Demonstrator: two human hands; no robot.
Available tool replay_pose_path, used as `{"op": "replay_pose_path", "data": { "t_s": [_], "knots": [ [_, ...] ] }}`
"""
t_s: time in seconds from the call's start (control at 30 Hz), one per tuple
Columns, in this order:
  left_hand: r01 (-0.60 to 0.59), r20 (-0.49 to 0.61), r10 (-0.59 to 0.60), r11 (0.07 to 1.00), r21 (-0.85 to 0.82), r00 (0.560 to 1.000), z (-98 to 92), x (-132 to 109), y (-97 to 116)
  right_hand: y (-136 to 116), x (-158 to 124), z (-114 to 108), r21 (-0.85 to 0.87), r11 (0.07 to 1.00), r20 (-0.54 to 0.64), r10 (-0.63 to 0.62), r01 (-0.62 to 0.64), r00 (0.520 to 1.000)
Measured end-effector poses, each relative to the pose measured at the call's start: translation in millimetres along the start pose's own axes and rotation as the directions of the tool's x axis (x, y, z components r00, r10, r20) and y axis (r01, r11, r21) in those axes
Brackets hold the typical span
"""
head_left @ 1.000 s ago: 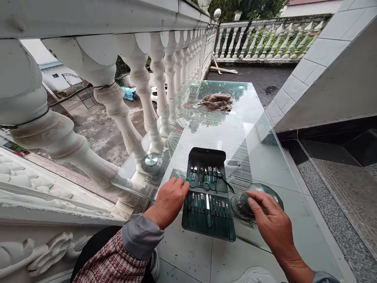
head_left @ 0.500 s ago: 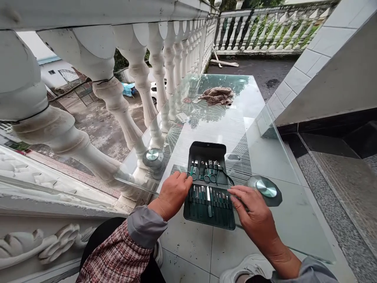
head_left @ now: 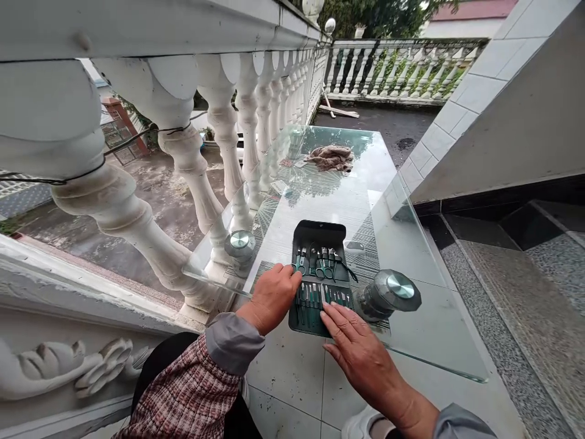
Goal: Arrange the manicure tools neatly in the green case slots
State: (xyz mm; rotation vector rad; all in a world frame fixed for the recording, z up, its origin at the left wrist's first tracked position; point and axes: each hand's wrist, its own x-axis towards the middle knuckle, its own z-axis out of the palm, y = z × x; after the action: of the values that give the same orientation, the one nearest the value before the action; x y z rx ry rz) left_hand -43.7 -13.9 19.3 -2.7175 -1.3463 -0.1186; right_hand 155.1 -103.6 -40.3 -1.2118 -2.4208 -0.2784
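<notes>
An unfolded dark green case lies at the near end of the glass table. Small scissors and clippers sit in its upper half, and a row of slim metal tools is strapped in the lower half. My left hand is closed on the case's left edge near the fold. My right hand rests over the lower right part of the case, fingers extended, the fingertips at the slim tools and covering some of them.
A crumpled brown cloth lies at the table's far end, with small cards nearby. Round metal discs on the glass top the table legs at left and right. A white balustrade runs along the left; stone steps are at right.
My right hand has moved left from beside the case onto its lower right part. My left hand stays at the left edge. The camera view has shifted and tilted slightly.
</notes>
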Motion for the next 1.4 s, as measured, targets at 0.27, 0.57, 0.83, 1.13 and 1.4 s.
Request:
{"op": "replay_pose_path", "data": {
  "t_s": [0.27,0.57,0.83,1.13,1.4],
  "knots": [
    [0.014,0.061,-0.013,1.000,-0.017,0.998,-9.2,-7.8,-1.6,-4.8,-4.0,11.3,-0.090,0.996,0.013,-0.022,0.023,1.000],
    [-0.008,0.158,0.014,0.999,-0.041,0.987,-17.2,-19.0,-0.6,-1.9,-7.9,-0.2,0.035,0.993,-0.023,0.112,-0.111,0.993],
    [-0.015,0.107,0.019,0.999,-0.043,0.994,-23.9,-25.8,5.7,24.1,-17.9,-36.8,0.073,0.924,-0.192,0.382,-0.375,0.904],
    [-0.152,0.021,0.152,0.988,-0.015,0.988,-13.0,-54.0,15.7,57.1,-8.4,-8.0,0.274,0.897,-0.110,0.387,-0.346,0.916],
    [-0.622,-0.035,0.622,0.783,0.012,0.782,-3.9,-49.4,38.4,56.7,16.0,4.0,0.446,0.795,-0.118,0.506,-0.410,0.854]
  ]
}}
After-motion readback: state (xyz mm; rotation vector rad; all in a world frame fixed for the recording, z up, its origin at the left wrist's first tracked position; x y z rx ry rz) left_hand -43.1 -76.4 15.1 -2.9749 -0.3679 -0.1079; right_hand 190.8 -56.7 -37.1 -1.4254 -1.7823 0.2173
